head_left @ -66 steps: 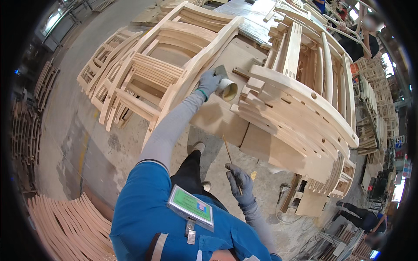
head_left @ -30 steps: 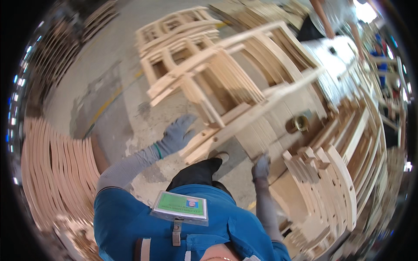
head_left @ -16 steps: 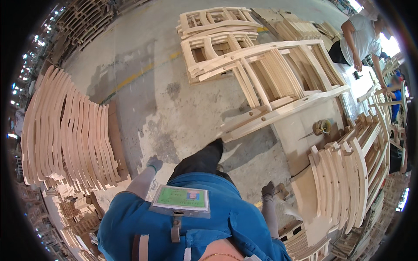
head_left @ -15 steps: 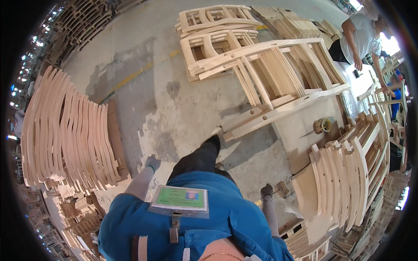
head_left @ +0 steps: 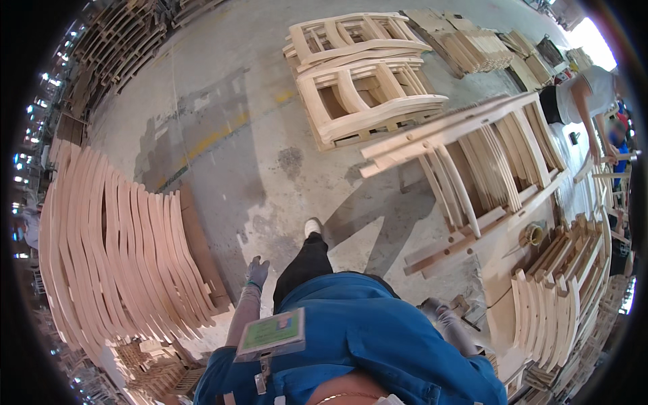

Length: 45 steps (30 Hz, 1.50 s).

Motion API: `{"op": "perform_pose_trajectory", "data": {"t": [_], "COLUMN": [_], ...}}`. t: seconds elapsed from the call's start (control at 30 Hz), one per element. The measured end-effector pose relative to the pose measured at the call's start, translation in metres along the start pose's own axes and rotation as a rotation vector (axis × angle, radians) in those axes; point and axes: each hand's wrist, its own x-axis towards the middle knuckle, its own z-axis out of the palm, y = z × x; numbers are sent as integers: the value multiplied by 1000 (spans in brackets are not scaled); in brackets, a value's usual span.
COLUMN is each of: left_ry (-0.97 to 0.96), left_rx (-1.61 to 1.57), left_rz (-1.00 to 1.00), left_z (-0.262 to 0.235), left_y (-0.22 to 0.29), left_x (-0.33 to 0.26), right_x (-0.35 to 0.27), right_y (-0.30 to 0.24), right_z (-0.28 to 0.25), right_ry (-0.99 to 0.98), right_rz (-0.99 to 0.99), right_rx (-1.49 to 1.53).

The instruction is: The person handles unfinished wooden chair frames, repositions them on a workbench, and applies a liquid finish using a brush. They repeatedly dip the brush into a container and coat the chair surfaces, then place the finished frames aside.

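My left hand (head_left: 258,272), in a grey glove, hangs low beside my leg with its fingers apart and nothing in it. Nearest to it is a large stack of curved wooden slats (head_left: 121,243) on the left. On my other side, my right hand (head_left: 435,310), also gloved, is held loosely out from my body. Its fingers look slightly bent and blurred, and no object shows in them. Close beyond it on the floor is a small wood-and-metal item (head_left: 462,307), whose kind I cannot make out.
Ahead right stands a stack of wooden frames (head_left: 466,135) holding loose slats. More ladder-like frames (head_left: 371,101) sit on a pallet farther off. Curved wooden parts (head_left: 547,310) and a small pot (head_left: 533,234) are at the right. A person (head_left: 587,98) works at the far right.
My body has stepped forward, and a white shoe now shows ahead. The frame stacks have shifted right in view, and the left slat stack sits lower. My left hand's fingers are more spread.
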Motion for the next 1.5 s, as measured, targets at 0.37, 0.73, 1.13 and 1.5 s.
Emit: {"op": "perform_pose_trajectory", "data": {"t": [0.37,0.73,1.13,1.5], "left_ry": [-119,-265,-187,-377], "left_rx": [-215,17,61,592], "left_rz": [148,722,804,1034], "left_z": [-94,-53,-70,15], "left_y": [86,384,526,773], "left_x": [169,276,475,713], "right_x": [-14,82,170,262], "right_y": [-262,-361,-392,-480], "right_z": [-276,-411,-530,-542], "right_ry": [353,305,404,386], "right_rz": [-122,-412,-112,332], "right_rx": [437,778,959,1336]}}
